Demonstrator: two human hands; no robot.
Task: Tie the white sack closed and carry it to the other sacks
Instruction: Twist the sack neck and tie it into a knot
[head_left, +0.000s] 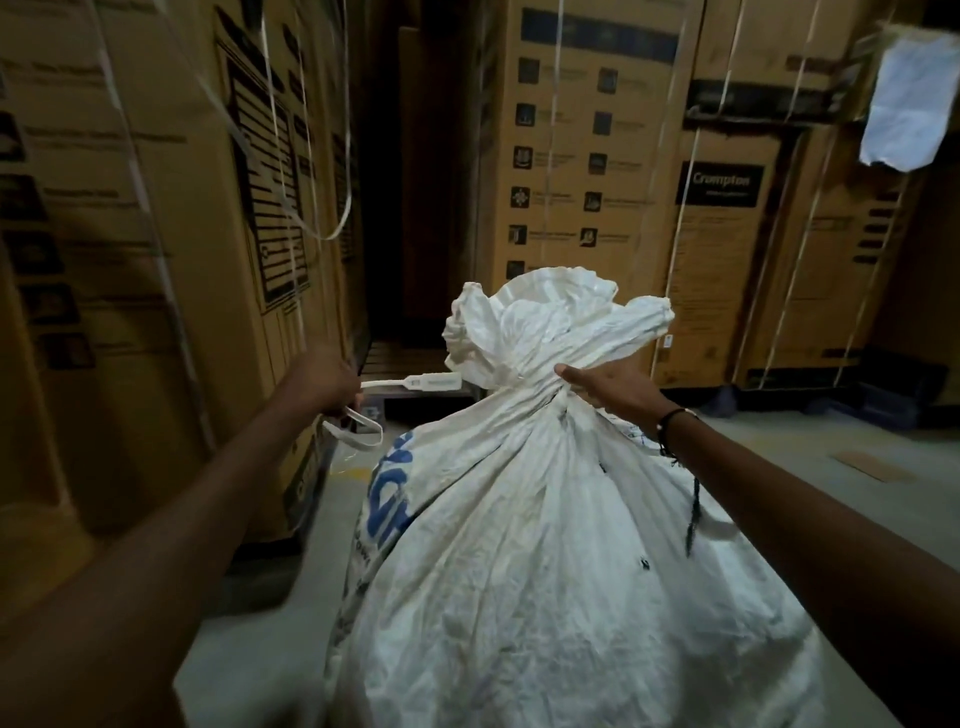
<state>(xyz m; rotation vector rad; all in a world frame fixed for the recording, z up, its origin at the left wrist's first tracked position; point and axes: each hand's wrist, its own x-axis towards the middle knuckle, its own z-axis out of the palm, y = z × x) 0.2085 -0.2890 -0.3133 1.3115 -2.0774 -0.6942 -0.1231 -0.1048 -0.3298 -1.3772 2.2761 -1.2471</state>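
While right hand squeezes sack neck, left hand grips tie. Loose squeeze: neck may open, tie may slip.

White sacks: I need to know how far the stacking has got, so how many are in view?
1. The white sack stands on the floor in front of the person, its neck gripped by the right hand. The other sacks are out of view.
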